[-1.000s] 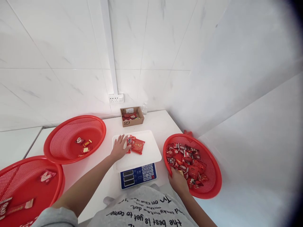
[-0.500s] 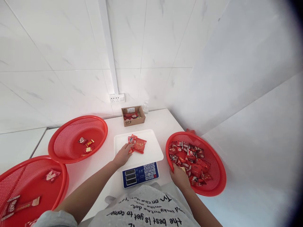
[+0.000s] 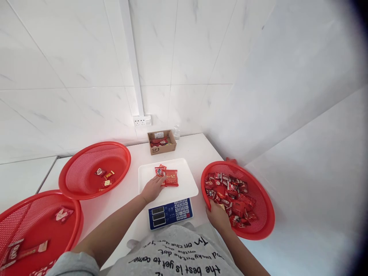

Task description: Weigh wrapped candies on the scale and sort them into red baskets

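A person in a grey shirt [image 3: 172, 253] with dark lettering stands at a white table [image 3: 202, 149], seen from their own eyes, with a scale [image 3: 170, 214] directly in front of them. On the scale's white tray [image 3: 185, 191] lie a red packet with gold print [image 3: 172, 179] and, touching it on the left, a red packet with a dark character [image 3: 159, 171]. The left hand [image 3: 153, 189] reaches over the scale, its fingers partly bent and touching these packets; whether they are pinching one, I cannot tell.

The right hand [image 3: 217, 217] is curled closed around the near left rim of a red basket [image 3: 263, 209], which sits tilted to the right of the scale. Many wrapped sweets [image 3: 231, 197], mostly red, are heaped inside it.

Left of the scale are two more baskets: a far basket [image 3: 76, 170] and a near basket [image 3: 43, 212], each holding a few wrapped pieces. Behind the scale stands an open cardboard box [image 3: 163, 149] with red packets inside.
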Available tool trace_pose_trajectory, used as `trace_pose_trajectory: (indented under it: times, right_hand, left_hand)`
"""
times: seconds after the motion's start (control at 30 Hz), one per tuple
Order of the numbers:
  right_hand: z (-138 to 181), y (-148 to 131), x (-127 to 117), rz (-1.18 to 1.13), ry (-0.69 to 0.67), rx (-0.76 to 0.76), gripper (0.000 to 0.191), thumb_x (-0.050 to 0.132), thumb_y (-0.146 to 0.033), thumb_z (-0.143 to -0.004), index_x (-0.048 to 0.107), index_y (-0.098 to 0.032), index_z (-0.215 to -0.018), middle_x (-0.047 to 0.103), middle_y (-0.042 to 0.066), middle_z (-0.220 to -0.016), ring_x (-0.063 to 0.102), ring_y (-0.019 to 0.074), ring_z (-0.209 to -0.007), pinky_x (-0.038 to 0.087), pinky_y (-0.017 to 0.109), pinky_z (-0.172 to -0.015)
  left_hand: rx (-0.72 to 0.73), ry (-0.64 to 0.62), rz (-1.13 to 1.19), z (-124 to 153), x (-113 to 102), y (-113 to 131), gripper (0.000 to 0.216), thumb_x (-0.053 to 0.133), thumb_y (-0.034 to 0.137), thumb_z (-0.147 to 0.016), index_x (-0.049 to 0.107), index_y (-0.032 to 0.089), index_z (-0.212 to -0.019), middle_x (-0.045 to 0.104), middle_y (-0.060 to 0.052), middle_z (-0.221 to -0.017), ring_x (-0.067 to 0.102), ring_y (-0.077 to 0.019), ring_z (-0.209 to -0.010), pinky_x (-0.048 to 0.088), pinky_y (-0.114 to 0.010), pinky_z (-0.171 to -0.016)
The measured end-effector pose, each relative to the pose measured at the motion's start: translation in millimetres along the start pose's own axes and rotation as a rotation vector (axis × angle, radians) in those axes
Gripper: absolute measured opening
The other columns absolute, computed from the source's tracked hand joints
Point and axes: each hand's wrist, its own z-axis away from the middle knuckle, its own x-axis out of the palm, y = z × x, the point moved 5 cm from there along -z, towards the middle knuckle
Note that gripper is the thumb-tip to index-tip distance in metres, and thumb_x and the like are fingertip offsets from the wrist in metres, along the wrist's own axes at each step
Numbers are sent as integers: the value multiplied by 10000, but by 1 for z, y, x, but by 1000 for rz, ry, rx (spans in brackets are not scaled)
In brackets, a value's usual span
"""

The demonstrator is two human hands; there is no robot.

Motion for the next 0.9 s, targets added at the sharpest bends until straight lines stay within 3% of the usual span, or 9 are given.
trace_pose_trajectory:
  times: [0.13, 0.3, 0.5, 0.9]
  right_hand:
    - [1, -1, 0, -24, -10, -5, 335, 315, -252, -851, 486, -150, -1121, 620, 141, -1018, 572, 235, -929, 390, 312, -731]
    - [-1, 0, 3, 0, 16, -9, 354, 325, -256, -848, 492, -136, -1136, 627, 147, -1007, 569, 250, -938, 391, 320, -742]
    - [-2, 2, 4, -15, 18, -13, 362, 326, -248, -855, 474, -141, -1168, 631, 144, -1021, 577, 230, -947, 391, 310, -760]
    - [-2, 3, 6, -7, 23, 8, 380, 324, -282, -864, 468, -144, -1188, 629, 138, -1026, 568, 237, -959, 401, 316, -755]
  left_hand:
    - [20, 49, -22, -2, -2, 7, 538, 466, 407, -830, 368, 205, -1320, 433, -97, -1338, 376, -253, -1225, 290, -428, -1021]
    - [-48, -5, -53, -23, 6, 6, 682, 385, 574, -810, 261, 230, -1386, 174, -93, -1480, 83, -283, -1357, 111, -477, -1080]
    - [-283, -127, -66, -36, 21, -11, 710, 328, 624, -800, 317, 197, -1367, 171, -123, -1478, 114, -300, -1351, 108, -492, -1068]
    - [-78, -212, -34, -29, 10, -27, 686, 323, 647, -791, 301, 270, -1364, 255, -68, -1459, 180, -256, -1336, 95, -488, -1070]
